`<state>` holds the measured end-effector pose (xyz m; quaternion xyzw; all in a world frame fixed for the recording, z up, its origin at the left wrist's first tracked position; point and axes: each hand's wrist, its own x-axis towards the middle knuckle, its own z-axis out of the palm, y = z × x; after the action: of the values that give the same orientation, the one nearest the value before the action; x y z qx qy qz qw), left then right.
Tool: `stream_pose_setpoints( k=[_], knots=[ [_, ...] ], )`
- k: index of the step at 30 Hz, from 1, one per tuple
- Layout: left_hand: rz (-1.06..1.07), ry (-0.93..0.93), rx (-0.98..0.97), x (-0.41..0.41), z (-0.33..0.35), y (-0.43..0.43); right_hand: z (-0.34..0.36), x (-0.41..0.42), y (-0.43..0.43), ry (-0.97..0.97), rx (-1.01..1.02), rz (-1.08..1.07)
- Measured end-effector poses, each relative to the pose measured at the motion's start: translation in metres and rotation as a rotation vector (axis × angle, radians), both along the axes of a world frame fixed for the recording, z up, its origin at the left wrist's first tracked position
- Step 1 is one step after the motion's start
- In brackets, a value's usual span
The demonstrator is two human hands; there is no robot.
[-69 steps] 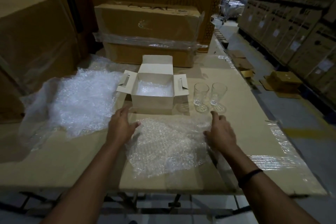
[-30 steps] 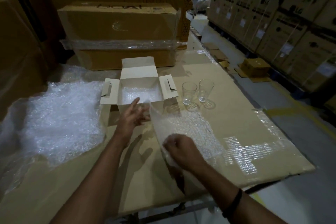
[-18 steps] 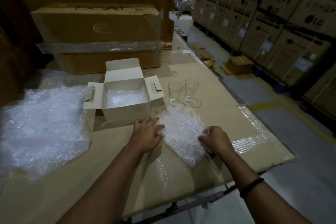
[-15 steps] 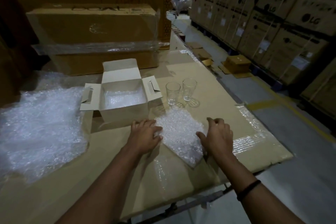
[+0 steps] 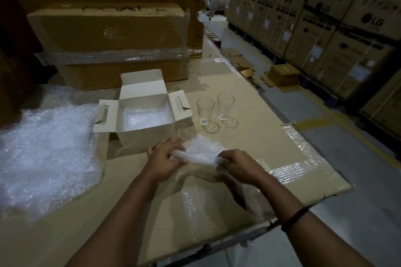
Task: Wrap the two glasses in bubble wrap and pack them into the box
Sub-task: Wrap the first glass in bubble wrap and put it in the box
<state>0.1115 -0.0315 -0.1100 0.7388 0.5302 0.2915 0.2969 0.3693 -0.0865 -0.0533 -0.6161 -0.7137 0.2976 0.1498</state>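
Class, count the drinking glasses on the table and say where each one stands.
2. The first glass stands upright just right of the open white box; the second glass stands beside it, farther right. The box's interior is partly hidden.

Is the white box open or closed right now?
Open. The white box has its lid flap up, side flaps spread, and bubble wrap showing inside.
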Motion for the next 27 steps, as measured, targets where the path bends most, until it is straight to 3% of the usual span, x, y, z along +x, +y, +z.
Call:
stream_pose_setpoints(
  k=[2, 4, 7, 9, 12, 13, 15, 18, 21, 23, 27],
  knots=[
    [-0.02, -0.289, -0.217, -0.004, 0.002, 0.002, 0.012, 0.011, 0.004, 0.118, -0.068, 0.012],
    [-0.023, -0.377, -0.305, -0.003, 0.004, 0.003, 0.014, 0.02, 0.01, 0.192, -0.143, 0.003],
    [0.071, -0.404, -0.258, 0.007, 0.013, 0.003, 0.01, 0.032, 0.022, 0.166, -0.195, -0.04],
    [0.157, -0.326, -0.185, 0.015, 0.02, 0.003, 0.009, 0.034, 0.025, 0.031, -0.098, -0.094],
    [0.205, -0.14, -0.141, 0.022, 0.018, 0.006, 0.006, 0.022, 0.021, -0.148, 0.353, -0.18],
    [0.217, -0.105, -0.149, 0.023, 0.016, 0.008, 0.004, 0.016, 0.017, -0.201, 0.499, -0.133],
    [0.24, -0.029, -0.151, 0.025, 0.011, 0.012, -0.006, 0.0, 0.01, -0.351, 0.602, 0.043],
    [0.271, 0.127, -0.103, 0.028, 0.007, 0.016, -0.031, -0.011, 0.01, -0.538, 0.489, 0.196],
    [0.256, 0.056, -0.035, 0.025, 0.003, 0.013, -0.036, -0.008, 0.02, -0.613, 0.365, 0.157],
    [0.108, 0.041, 0.08, 0.019, -0.001, 0.011, -0.031, -0.002, 0.028, -0.532, 0.257, 0.112],
    [-0.144, 0.386, 0.079, 0.011, -0.001, 0.008, -0.019, 0.009, 0.039, -0.344, 0.119, 0.134]
  ],
)
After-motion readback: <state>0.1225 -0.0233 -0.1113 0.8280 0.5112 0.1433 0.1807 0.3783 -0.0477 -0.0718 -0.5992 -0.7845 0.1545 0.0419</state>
